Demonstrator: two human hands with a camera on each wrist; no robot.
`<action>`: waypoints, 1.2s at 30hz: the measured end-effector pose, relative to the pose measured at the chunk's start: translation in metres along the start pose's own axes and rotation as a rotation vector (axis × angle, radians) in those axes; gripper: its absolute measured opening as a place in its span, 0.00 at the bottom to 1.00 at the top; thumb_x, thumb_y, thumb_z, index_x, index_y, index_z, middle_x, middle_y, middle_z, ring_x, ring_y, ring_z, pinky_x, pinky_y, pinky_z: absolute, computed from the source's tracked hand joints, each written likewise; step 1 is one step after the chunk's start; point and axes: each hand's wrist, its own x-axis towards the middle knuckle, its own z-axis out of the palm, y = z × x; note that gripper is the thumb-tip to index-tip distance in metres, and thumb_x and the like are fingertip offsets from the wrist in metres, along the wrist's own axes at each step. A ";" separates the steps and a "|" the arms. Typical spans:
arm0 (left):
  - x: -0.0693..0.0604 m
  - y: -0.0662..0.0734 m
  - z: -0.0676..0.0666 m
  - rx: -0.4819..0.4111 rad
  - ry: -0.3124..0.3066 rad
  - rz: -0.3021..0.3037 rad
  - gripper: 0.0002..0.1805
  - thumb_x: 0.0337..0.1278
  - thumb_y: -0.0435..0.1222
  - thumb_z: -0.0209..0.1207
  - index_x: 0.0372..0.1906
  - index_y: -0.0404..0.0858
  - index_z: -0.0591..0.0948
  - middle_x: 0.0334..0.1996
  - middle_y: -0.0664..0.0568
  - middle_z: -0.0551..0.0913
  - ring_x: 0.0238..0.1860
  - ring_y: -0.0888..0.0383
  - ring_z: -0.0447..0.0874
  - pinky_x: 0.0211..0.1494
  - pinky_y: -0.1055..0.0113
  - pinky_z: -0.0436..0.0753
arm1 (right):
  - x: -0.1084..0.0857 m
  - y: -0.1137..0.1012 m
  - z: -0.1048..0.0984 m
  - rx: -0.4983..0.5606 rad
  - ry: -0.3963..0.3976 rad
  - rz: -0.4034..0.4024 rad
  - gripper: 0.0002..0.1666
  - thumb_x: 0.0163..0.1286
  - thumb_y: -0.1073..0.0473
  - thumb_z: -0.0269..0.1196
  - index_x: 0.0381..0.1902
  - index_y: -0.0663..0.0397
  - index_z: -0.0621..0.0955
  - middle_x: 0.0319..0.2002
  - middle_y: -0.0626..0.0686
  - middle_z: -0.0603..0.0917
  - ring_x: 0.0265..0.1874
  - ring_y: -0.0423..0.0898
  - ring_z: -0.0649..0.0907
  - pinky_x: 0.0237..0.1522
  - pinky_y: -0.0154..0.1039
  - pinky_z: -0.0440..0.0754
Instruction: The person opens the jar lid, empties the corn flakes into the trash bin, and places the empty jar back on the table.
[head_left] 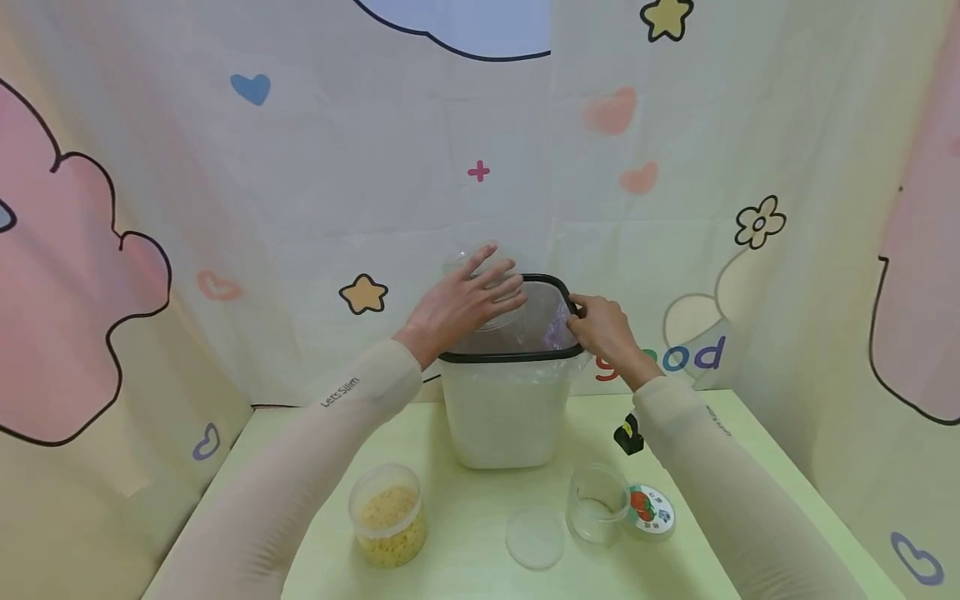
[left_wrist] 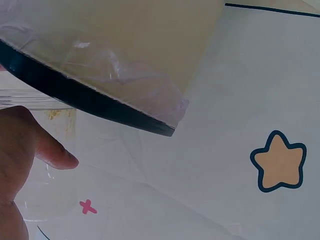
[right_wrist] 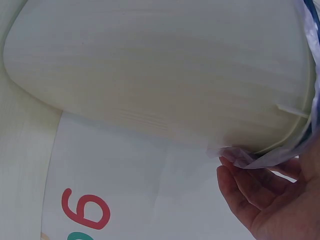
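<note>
At the left, on the bench (head_left: 465, 550) below and in front of the left grip, stands a tub of yellow food (head_left: 387, 517); it has no lid on, so a sleeve passing low could perhaps tip it. The left grip (head_left: 468, 302) holds a clear jar (left_wrist: 59, 122) over the mouth of the bin (head_left: 506, 417), with fingers quite straight along it, so a smooth wall may slip out too early. Yellow bits cling to this jar and could fall outside, if it turns over the rim. Below, between both grips, lies a thin lid (head_left: 534, 537), and just beside it an empty tub (head_left: 597, 504). At the right, the right grip (head_left: 606, 333) pinches the bin's rim together with the bag (head_left: 557, 332); a strong pull there might drag the bag loose or tilt the bin. Below this grip lies a printed lid (head_left: 651, 510).
</note>
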 end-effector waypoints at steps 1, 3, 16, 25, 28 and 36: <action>0.000 -0.001 -0.001 -0.004 -0.002 0.000 0.54 0.54 0.38 0.69 0.78 0.59 0.47 0.79 0.57 0.50 0.80 0.53 0.44 0.80 0.43 0.34 | 0.000 -0.001 -0.001 -0.001 -0.001 0.001 0.32 0.70 0.61 0.49 0.71 0.59 0.67 0.57 0.66 0.81 0.39 0.54 0.81 0.36 0.40 0.74; -0.001 -0.002 -0.001 -0.017 -0.008 -0.006 0.54 0.55 0.37 0.69 0.78 0.58 0.46 0.79 0.56 0.50 0.80 0.53 0.43 0.80 0.43 0.34 | 0.000 -0.002 -0.001 -0.003 -0.001 0.005 0.32 0.70 0.60 0.49 0.71 0.59 0.67 0.57 0.65 0.82 0.38 0.54 0.81 0.34 0.39 0.74; -0.018 -0.009 0.005 -0.222 0.031 -0.162 0.53 0.51 0.39 0.71 0.78 0.55 0.51 0.77 0.53 0.54 0.79 0.49 0.46 0.80 0.43 0.37 | -0.001 -0.002 0.000 0.001 0.001 0.009 0.32 0.70 0.59 0.49 0.71 0.58 0.67 0.57 0.65 0.82 0.39 0.54 0.81 0.34 0.38 0.73; -0.028 -0.009 0.010 -0.377 0.048 -0.265 0.56 0.47 0.38 0.73 0.78 0.51 0.51 0.78 0.51 0.55 0.79 0.48 0.47 0.80 0.43 0.40 | -0.001 0.000 0.001 -0.004 -0.001 0.017 0.33 0.69 0.59 0.48 0.72 0.58 0.67 0.59 0.65 0.81 0.44 0.55 0.81 0.37 0.40 0.74; -0.031 -0.009 0.010 -0.412 0.050 -0.289 0.56 0.47 0.38 0.73 0.78 0.50 0.51 0.78 0.51 0.54 0.79 0.47 0.47 0.80 0.43 0.41 | -0.002 0.000 0.000 -0.008 0.004 0.016 0.34 0.69 0.59 0.49 0.73 0.58 0.65 0.58 0.64 0.82 0.46 0.57 0.83 0.40 0.43 0.76; -0.037 -0.008 0.012 -0.563 0.101 -0.403 0.55 0.44 0.38 0.74 0.77 0.48 0.54 0.76 0.49 0.58 0.77 0.46 0.52 0.80 0.44 0.48 | -0.002 -0.002 -0.003 -0.024 0.011 -0.002 0.35 0.71 0.57 0.53 0.74 0.59 0.63 0.58 0.65 0.81 0.54 0.62 0.82 0.51 0.53 0.81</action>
